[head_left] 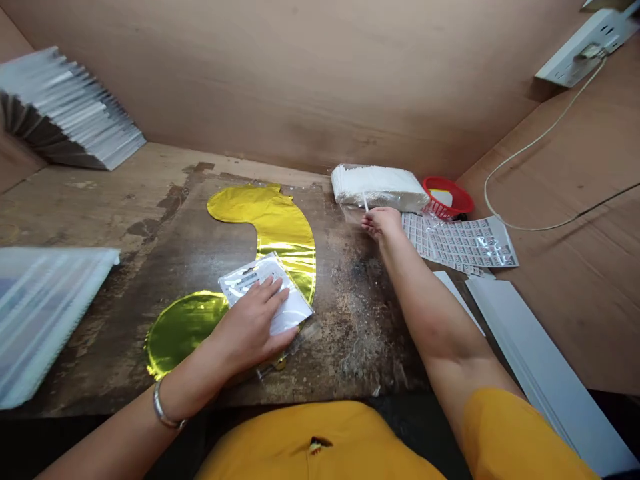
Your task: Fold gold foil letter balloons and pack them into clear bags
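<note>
# One gold foil balloon under your left hand

You are working at a plywood bench, with plywood walls behind it and a dark, worn board covering most of its top. Two stacks of packets sit toward the left: one in the far left corner and one, blurred, at the left edge. To the right lie one white bundle, one red basket, one label sheet and two long white strips. One power socket is mounted high on the right, with a cable trailing from it.

The balloon lies flat in the middle of the board, and its long axis curves like a hook. Its round lobe sits toward the near left, the band arcs out to the right, and the tip at the far edge points left.

Your left hand is open, fingers spread, pressing flat on one clear packet that lies across the balloon. Your right hand is closed in a pinch on one thin white stick, at the board's far edge, just in front of the bundle. One bracelet circles your left wrist.
</note>
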`<state>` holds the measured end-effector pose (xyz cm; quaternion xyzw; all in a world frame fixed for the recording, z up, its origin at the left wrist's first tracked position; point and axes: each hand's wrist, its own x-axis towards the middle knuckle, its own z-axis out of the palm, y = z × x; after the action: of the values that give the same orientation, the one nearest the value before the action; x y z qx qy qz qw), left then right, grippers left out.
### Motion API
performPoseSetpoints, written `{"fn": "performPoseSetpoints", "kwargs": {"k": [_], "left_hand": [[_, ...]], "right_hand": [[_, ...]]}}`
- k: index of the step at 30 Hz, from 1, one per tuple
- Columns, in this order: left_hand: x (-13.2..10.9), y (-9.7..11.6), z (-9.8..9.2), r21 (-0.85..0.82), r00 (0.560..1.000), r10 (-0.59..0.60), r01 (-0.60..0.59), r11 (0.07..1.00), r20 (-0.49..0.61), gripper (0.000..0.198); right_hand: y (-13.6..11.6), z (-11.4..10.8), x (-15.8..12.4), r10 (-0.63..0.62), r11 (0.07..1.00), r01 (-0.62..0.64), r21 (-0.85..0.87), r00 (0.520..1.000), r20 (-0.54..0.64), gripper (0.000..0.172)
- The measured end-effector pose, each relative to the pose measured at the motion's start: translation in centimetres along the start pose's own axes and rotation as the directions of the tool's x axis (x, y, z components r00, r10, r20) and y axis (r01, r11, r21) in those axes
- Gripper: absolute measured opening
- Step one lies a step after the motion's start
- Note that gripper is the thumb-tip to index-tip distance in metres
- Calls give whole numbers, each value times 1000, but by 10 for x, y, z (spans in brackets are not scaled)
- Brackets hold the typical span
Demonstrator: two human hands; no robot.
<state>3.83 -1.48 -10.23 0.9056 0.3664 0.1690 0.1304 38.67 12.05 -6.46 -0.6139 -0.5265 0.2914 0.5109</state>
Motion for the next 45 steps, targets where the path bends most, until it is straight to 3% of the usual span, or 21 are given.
{"fn": "performPoseSetpoints", "kwargs": {"k": [2,3,4,5,7,8,11,17,22,28,32,37,40,43,45], "left_hand": [[0,0,-1,-13,1000,5,-6,1000,-26,65],[0,0,-1,-19,999,7,-7,1000,-36,64],[1,0,-2,-23,999,6,-7,1000,-41,63],[1,0,-2,-26,999,2,-3,1000,-40,61],[3,0,-4,-30,999,-19,18,999,-27,60],[4,0,-6,-34,999,-33,33,999,-18,59],[6,1,-10,-51,998,-63,64,997,18,54],[11,4,-17,-94,997,-66,69,993,41,49],[14,10,-25,-40,995,-45,49,998,94,48],[22,-9,-25,161,967,-226,206,965,119,99],[24,-20,-15,205,940,-254,209,956,227,104],[24,-17,-15,220,931,-266,213,952,250,104],[24,-16,-17,224,933,-267,214,951,241,103],[22,-17,-18,225,937,-264,213,951,230,101],[20,-19,-18,220,937,-256,205,954,237,100]], "right_hand": [[-6,-7,-47,26,997,-38,-70,986,-163,11],[-13,-8,-77,-3,991,-38,-129,954,-300,8],[-22,-8,-110,-92,976,7,-218,919,-383,4],[-34,-8,-144,-175,952,55,-301,905,-387,4],[-58,-5,-207,-267,897,154,-415,936,-231,9],[-68,-3,-233,-338,858,267,-438,937,-90,12],[-87,3,-276,-487,763,485,-428,866,113,18],[-86,12,-265,-535,703,553,-448,826,181,10],[-61,36,-247,-506,632,570,-525,817,278,13],[-39,58,-246,-400,629,533,-565,846,353,19],[-45,65,-236,-348,600,527,-602,849,397,15],[-44,56,-211,-209,660,570,-489,765,609,10],[-41,56,-204,-211,623,609,-491,735,644,10],[-43,62,-202,-189,549,605,-577,762,620,18],[-45,65,-203,-160,579,553,-599,798,581,18]]}}
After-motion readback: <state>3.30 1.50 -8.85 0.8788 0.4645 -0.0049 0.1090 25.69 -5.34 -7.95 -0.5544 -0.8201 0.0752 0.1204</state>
